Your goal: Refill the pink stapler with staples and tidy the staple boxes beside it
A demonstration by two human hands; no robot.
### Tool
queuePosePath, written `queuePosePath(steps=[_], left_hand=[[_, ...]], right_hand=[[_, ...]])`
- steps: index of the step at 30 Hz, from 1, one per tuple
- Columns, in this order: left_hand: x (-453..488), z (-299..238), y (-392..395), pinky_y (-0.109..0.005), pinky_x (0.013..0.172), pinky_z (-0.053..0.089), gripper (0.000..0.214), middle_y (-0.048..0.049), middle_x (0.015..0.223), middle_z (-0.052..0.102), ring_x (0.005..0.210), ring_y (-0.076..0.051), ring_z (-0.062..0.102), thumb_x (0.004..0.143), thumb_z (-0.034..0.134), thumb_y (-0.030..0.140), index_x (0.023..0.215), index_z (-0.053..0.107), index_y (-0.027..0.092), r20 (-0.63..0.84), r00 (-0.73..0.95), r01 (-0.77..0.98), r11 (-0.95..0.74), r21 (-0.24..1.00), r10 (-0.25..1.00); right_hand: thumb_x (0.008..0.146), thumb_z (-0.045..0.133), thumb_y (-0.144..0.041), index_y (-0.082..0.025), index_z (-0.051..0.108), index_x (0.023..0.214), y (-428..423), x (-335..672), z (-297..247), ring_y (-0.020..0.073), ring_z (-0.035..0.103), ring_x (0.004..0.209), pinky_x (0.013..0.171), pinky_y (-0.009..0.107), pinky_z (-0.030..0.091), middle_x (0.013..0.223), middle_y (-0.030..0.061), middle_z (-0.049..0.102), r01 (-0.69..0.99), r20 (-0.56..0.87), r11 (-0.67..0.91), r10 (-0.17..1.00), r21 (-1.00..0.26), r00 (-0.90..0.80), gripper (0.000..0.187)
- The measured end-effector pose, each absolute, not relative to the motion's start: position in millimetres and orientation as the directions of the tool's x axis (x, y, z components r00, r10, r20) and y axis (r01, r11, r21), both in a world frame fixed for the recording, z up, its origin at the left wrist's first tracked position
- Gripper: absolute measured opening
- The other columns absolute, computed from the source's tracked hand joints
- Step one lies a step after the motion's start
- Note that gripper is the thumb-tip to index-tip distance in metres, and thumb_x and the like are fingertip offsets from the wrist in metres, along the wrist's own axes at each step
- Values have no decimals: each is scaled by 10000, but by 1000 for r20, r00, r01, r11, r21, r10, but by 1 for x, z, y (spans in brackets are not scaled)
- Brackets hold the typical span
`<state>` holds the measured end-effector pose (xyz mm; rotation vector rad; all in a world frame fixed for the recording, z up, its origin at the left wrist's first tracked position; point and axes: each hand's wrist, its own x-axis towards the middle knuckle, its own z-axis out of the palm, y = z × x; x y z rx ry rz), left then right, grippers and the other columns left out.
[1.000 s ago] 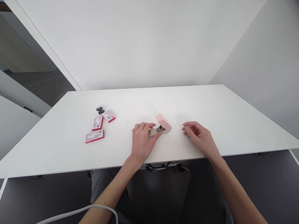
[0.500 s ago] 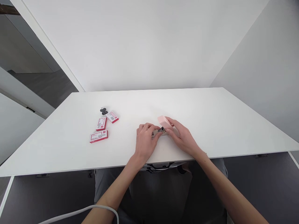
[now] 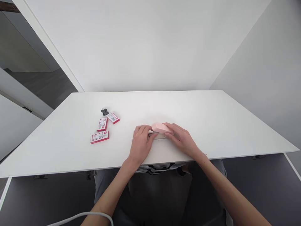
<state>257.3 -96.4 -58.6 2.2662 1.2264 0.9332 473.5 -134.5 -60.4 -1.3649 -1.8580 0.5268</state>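
Note:
A stapler with a pink top (image 3: 161, 128) and a pale base (image 3: 160, 136) is near the table's front edge, between my hands. My right hand (image 3: 180, 138) is wrapped around the pink top at its right end. My left hand (image 3: 142, 139) pinches at the left end, thumb and fingers closed near a thin metal part under the top. Between top and base a gap shows, and my fingers hide much of the inside.
On the white table (image 3: 188, 113), to the left, lie several small red-and-white boxes (image 3: 100, 137). Beside the farthest box is a small black object with a metal tip (image 3: 104, 111). A white wall rises behind the table. A pale cable (image 3: 82, 215) crosses my left forearm.
The stapler's pink top has swung down and left over the base, covering the metal part that showed before. Both hands have shifted slightly left with it.

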Motion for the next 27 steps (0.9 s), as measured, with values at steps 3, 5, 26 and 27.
queuePosePath(steps=[3, 5, 26, 27], left_hand=[[251, -56, -98, -423, 997, 487, 129, -52, 1157, 705, 1121, -254, 567, 1048, 563, 311, 1124, 636, 236, 404, 402, 569, -570, 592, 822], [249, -56, -98, -422, 996, 494, 128, -53, 1165, 707, 1129, -253, 574, 1045, 567, 304, 1129, 635, 236, 433, 398, 558, -588, 585, 809], [231, -39, -102, -479, 1185, 408, 792, -71, 1625, 498, 1554, -254, 392, 966, 430, 20, 1666, 208, 316, 523, 699, 467, -865, 182, 487], [231, -41, -101, -475, 1181, 410, 786, -76, 1612, 514, 1549, -255, 401, 964, 433, 20, 1665, 220, 306, 523, 696, 471, -863, 184, 491]], right_hand=[[1086, 464, -424, -335, 571, 1438, -135, 472, -60, 266, 657, 1228, 1026, 410, 542, 1383, 53, 679, 625, 337, 367, 926, -689, -172, 378], [1089, 460, -419, -338, 569, 1445, -135, 472, -60, 265, 654, 1241, 1039, 411, 540, 1392, 51, 675, 627, 345, 379, 921, -681, -181, 381], [1088, 482, -424, -348, 594, 1444, -135, 471, -60, 271, 688, 1169, 992, 428, 573, 1320, 48, 713, 635, 368, 393, 912, -665, -179, 382], [1087, 488, -422, -344, 598, 1444, -135, 471, -61, 275, 686, 1171, 1000, 438, 570, 1317, 51, 716, 643, 375, 397, 909, -655, -180, 382]])
